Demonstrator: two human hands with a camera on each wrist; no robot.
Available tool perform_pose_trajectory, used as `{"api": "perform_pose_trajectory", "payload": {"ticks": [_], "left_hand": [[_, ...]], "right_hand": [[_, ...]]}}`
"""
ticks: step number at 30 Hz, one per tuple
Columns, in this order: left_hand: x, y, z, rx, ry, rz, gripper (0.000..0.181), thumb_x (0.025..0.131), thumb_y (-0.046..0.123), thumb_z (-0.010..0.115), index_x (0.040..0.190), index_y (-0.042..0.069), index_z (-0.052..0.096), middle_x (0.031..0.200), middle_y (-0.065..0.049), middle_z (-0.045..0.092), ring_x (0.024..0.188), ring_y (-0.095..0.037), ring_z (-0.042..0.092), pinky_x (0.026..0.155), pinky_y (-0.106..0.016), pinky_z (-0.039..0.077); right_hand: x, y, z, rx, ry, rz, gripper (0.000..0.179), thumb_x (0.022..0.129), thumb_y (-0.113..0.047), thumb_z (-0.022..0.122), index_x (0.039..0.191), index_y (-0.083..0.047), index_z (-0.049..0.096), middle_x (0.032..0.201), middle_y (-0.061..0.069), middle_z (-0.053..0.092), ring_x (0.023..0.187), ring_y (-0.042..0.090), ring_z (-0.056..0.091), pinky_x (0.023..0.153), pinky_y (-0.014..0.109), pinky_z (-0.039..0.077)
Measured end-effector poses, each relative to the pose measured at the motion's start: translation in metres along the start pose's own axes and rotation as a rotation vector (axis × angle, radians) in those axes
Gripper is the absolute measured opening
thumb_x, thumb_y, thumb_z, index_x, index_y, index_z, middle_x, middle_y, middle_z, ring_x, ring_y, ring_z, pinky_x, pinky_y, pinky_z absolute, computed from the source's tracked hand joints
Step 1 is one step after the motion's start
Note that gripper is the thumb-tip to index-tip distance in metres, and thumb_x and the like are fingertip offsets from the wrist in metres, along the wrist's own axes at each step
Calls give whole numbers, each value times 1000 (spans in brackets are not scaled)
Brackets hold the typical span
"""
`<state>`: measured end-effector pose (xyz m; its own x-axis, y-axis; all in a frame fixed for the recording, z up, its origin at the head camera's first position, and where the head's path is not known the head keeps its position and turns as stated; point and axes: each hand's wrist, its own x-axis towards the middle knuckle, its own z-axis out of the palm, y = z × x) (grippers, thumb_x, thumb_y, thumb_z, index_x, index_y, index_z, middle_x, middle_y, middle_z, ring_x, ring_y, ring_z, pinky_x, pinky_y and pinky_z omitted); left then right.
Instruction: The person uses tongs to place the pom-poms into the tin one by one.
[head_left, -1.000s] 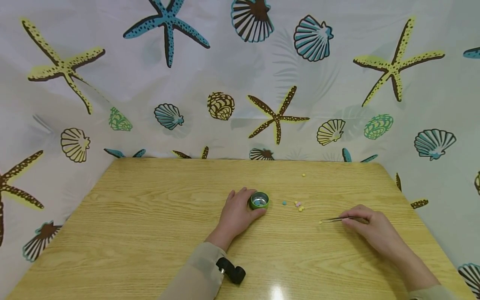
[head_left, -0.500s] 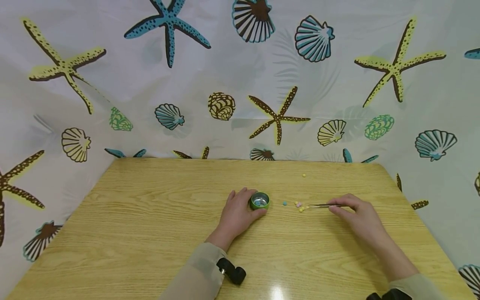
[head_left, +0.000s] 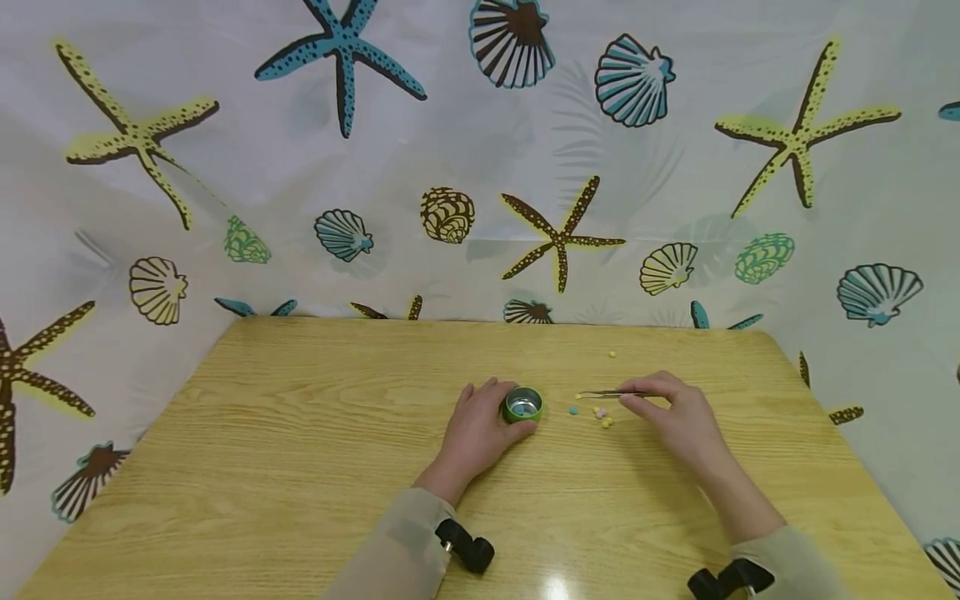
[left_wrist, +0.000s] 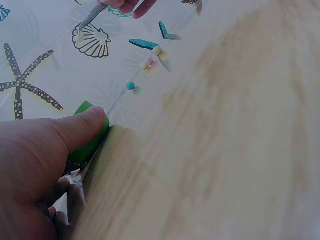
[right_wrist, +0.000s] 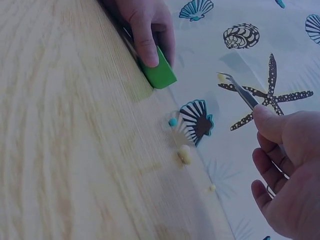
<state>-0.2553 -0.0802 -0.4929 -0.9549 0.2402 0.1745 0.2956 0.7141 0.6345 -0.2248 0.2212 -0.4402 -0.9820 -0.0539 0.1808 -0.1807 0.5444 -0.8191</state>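
Observation:
My left hand (head_left: 474,425) grips a small round green tin (head_left: 513,417) with a shiny metal inside, where a few blue beads (head_left: 521,409) show. Thumb and fingers lie round the tin's wall. My right hand (head_left: 678,417) pinches metal tweezers (head_left: 609,392), held level above the table with the tips toward the tin. A small pale yellow bead (right_wrist: 222,77) sits between the tips. Below them on the table lie a blue bead (head_left: 573,411), a pink bead (head_left: 602,414) and several yellow beads (head_left: 607,423).
One more yellow bead (head_left: 612,354) lies farther back on the wooden table (head_left: 300,450). A white sheet (head_left: 420,150) printed with starfish and shells hangs behind the table and along its sides. Black wrist mounts (head_left: 467,546) sit on both sleeves.
My right hand has moved left and farther back with the tweezers and the yellow bead, from the table's right side to near the tin. The left hand stays on the tin.

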Motion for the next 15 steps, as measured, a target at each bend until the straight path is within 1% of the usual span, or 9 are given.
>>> {"api": "perform_pose_trajectory", "payload": {"ticks": [3,6,8,11,15], "left_hand": [[-1,0,1,5,-2,2,65,98,36,88,150,4,65,153,-17,65,157,-39,45,137,-55,17],[-2,0,1,7,-1,4,64,98,35,88,149,3,65,152,-18,65,156,-39,45,136,-56,18],[-2,0,1,11,1,7,64,98,35,88,149,3,65,152,-18,65,156,-39,45,136,-57,18],[-2,1,1,16,2,4,64,99,35,88,149,3,65,152,-17,65,156,-39,45,136,-57,18],[-2,2,-1,29,3,-4,64,99,37,87,149,4,65,152,-17,65,156,-38,45,136,-56,18]], "right_hand": [[2,-5,9,18,-3,12,23,108,-28,76,124,-13,84,125,6,74,125,29,65,101,46,54],[4,-8,17,21,-3,3,24,108,-26,76,125,-12,84,125,7,74,128,32,65,103,49,55],[6,-11,23,18,-2,-6,23,108,-26,76,125,-12,84,124,7,74,127,32,65,102,50,56],[9,-14,31,10,-1,-25,23,108,-25,76,125,-12,84,121,7,74,120,30,67,93,44,57],[13,-16,41,22,-10,-28,22,108,-24,77,124,-11,84,118,7,73,100,30,70,77,34,56]]}}
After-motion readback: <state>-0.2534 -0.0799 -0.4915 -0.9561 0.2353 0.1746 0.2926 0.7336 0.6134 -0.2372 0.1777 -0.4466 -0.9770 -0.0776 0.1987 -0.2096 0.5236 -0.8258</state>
